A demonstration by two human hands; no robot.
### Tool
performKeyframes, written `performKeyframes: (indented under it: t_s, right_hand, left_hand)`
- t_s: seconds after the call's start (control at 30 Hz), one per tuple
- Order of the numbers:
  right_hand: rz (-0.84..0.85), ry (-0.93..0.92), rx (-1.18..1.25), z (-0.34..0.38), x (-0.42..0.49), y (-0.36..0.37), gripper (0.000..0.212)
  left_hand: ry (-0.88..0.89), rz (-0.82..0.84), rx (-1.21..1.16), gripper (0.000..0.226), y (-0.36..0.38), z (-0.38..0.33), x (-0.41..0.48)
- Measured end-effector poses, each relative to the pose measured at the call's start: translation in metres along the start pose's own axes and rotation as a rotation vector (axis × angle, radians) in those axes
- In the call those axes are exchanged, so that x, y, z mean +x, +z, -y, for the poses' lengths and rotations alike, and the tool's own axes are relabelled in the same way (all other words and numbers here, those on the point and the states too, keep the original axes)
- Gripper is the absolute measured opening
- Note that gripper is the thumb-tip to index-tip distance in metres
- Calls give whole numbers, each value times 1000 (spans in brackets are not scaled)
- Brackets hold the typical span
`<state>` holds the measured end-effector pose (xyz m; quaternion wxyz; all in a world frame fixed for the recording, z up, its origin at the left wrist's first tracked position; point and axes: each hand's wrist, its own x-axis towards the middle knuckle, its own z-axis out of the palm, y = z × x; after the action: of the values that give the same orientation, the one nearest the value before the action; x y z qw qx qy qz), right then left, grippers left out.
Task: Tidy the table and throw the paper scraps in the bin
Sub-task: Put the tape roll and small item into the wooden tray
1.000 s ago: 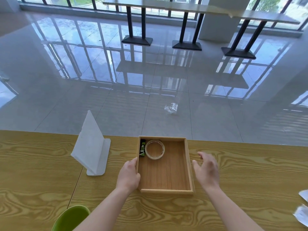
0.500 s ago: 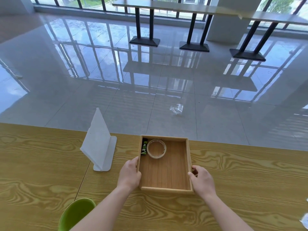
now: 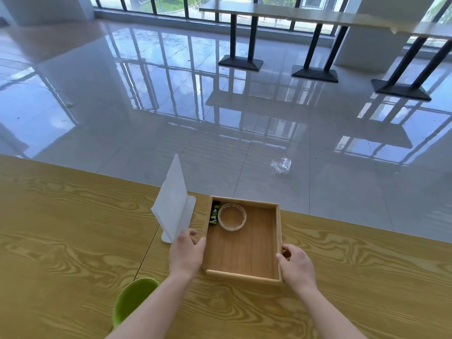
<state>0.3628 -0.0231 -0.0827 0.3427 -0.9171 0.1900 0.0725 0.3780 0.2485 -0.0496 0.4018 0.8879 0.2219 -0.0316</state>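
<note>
Scraps of paper are out of view. Left hand (image 3: 187, 253) and right hand (image 3: 294, 264) grasp the tray (image 3: 278, 238) by its sides on the table (image 3: 61, 228). Tape (image 3: 231, 216) and a packet (image 3: 214, 212) lie in its far left corner. A stand (image 3: 172, 204) is just left, a green chair (image 3: 133, 299) partly cut off below.

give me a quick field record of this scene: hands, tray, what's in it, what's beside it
left hand: gripping the tray's left wall
right hand: gripping the tray's right wall
wooden tray: on the table, near its far edge
in tray: tape roll; small green-black packet, far left corner
left of tray: white sign stand, upright
paper scraps: none in view
</note>
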Motion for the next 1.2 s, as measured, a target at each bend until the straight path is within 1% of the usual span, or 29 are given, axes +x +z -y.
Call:
performKeyframes:
  t_s: [0.07,0.13,0.2,0.33,0.4,0.47,0.53,0.57,0.63,0.73,0.77,0.8,1.03,1.17,1.2]
  right_hand:
    - [-3,-5,6,4,1,3,39]
    - [-4,-6,9,10,1,7,38]
    - [0,-2,14,16,2,10,37]
    - [5,7,31,23,0,16,37]
    - [3,15,28,25,-1,17,36]
    - [3,21,24,26,-1,17,35]
    - [6,22,18,27,-1,17,35]
    - [7,22,17,28,-1,17,35]
    - [5,23,15,28,-2,17,35]
    - [8,20,9,29,-2,17,36]
    - [10,19,8,30,-2,17,36]
    - [12,18,6,30,-2,16,36]
    - [19,10,-3,31,-4,15,38]
    - [19,9,-13,32,-4,15,38]
    - [17,10,-14,32,-4,15,38]
  left_hand:
    - [-91,-64,-118,14,-13,0,0]
    - [-124,-100,-188,8,-24,2,-1]
    - [-152,-123,-249,11,-32,6,-1]
    - [-301,-159,-331,17,-45,18,1]
    - [-343,-197,-360,24,-52,22,2]
    - [-304,-254,-316,37,-59,22,3]
    - [-173,-290,-172,49,-64,21,7]
    - [-100,-290,-97,51,-66,20,11]
    - [11,-264,2,45,-70,18,17]
    - [118,-272,50,15,-70,17,21]
    - [134,-283,58,9,-70,17,21]
    - [140,-293,62,9,-69,17,22]
    - [163,-301,105,15,-67,19,27]
    - [164,-285,62,14,-66,20,24]
    - [149,-278,27,19,-66,20,22]
